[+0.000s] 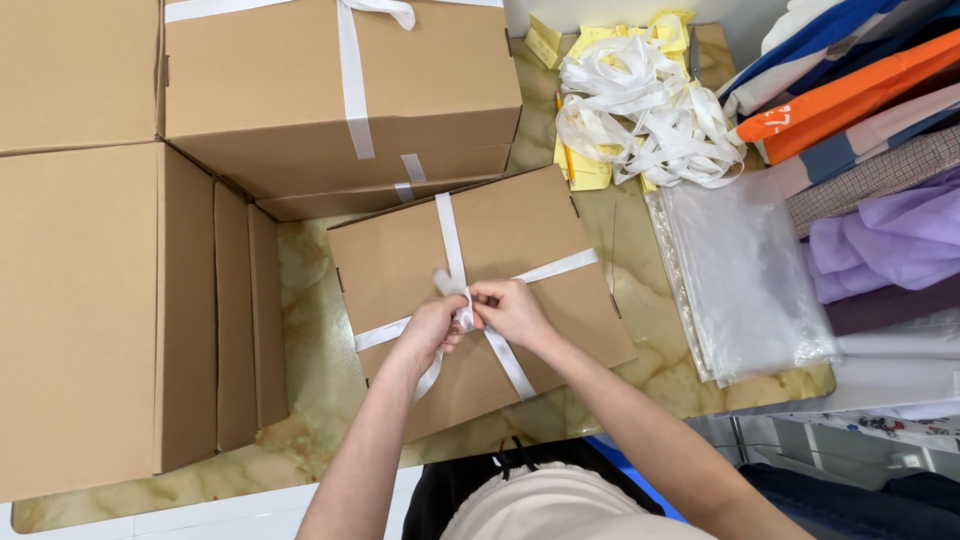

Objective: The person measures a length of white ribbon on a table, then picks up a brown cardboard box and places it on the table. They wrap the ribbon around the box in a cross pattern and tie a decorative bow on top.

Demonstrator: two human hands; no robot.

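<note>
Both hands meet at the centre of a flat cardboard box [480,300]. The left hand [432,330] and the right hand [512,310] are drawn together, fingers pinched shut on the white ribbon [452,240] where its two bands cross; the knot itself is blurred, and its form cannot be told. The ribbon runs lengthwise and crosswise over the lid. The box lies tilted on the tabletop [310,330], just in front of the person.

The tabletop is polished stone, mottled green and cream. Behind the flat box sits a larger ribbon-tied carton [330,90], its lower edge close to the flat box's far corner. To the left stand large plain cartons [90,300], one with its flaps open toward the centre. At the far right edge of the tabletop lies a loose heap of white ribbon [645,110] on top of yellow paper slips [585,172]. Beside it, a stack of clear plastic bags [745,280] overhangs the tabletop's right side. Folded garments [880,210] in orange, blue, checked and lilac cloth are piled further right, off the tabletop.
</note>
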